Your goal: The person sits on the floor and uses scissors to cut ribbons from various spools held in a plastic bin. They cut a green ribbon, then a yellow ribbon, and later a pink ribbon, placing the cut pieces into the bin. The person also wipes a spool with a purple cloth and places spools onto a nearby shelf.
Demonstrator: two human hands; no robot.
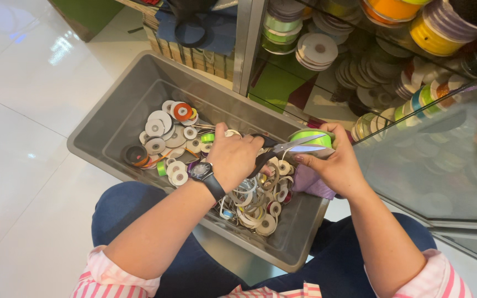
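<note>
Spools (168, 135) in bin (111, 121), shelves (371, 60) behind

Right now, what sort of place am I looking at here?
Probably a ribbon or craft supply shop. A glass display case holds many ribbon spools, a grey bin is full of empty spools, and the left hand works scissors at a green ribbon roll in the right hand.

We note a pair of scissors (285, 147) with dark handles and bright metal blades, lying nearly level over the grey bin (111, 124). The blades are parted around the lime-green ribbon spool (311, 138), which stands on edge above the bin's far rim.
</note>
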